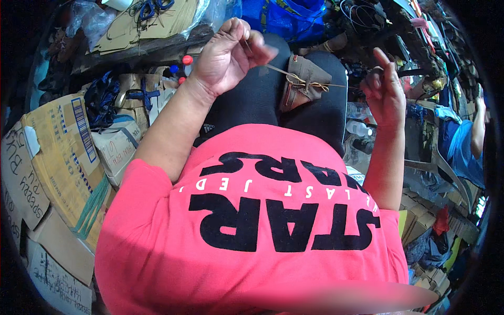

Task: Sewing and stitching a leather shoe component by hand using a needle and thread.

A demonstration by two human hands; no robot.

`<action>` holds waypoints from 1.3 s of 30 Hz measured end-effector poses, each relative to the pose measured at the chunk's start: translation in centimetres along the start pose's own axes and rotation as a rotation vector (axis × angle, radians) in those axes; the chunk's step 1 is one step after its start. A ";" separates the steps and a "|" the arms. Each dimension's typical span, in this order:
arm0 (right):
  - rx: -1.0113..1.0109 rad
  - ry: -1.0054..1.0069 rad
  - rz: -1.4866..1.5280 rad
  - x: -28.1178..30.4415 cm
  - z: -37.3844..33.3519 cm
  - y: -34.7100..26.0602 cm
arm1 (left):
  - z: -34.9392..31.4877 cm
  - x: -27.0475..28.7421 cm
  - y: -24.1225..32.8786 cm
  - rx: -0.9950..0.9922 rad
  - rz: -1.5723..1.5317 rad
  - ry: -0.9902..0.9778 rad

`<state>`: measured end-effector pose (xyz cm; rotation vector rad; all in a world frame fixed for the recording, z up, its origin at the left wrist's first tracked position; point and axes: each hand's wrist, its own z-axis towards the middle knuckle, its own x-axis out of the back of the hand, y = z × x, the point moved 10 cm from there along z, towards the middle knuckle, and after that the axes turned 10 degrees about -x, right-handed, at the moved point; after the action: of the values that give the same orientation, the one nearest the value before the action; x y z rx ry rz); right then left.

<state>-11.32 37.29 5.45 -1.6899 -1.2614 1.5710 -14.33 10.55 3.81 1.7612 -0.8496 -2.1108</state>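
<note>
A brown leather shoe upper [303,83] rests on my dark-trousered thighs, with a thin tan lace [310,84] looped and crossed over its front. My left hand [226,58] is raised to the left of it, thumb and fingers pinching one end of the lace, which runs taut from the shoe; the fingertips are slightly blurred. The other lace end points right, toward my right hand [386,92]. That hand is up beside my right thigh, index finger raised and the other fingers curled. Whether the lace reaches those curled fingers I cannot make out.
Cardboard boxes [60,149] are stacked on my left. Ahead lie brown sheets [152,29] with blue-handled scissors [155,8] on top, and a blue bag [289,18]. Bottles [359,128] and clutter stand at right, near another person's blue clothing [464,149].
</note>
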 end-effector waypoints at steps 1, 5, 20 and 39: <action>-0.003 -0.005 0.001 0.6 -0.3 -0.2 | -0.1 0.2 -0.3 0.036 0.025 -0.113; 0.069 0.510 -0.224 10.2 -5.2 -2.8 | 0.4 8.9 6.6 -0.080 0.177 0.051; -0.052 0.149 -1.493 -2.2 3.8 2.4 | 5.9 -3.1 -12.0 0.341 1.597 -1.197; 0.203 0.109 -1.483 -4.5 -3.5 2.5 | 5.8 -2.8 -11.6 0.071 1.422 -0.846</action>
<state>-6.86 33.04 6.16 -0.3336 -1.5703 0.5987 -17.33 22.85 -0.19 -0.1113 -1.6398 -1.5731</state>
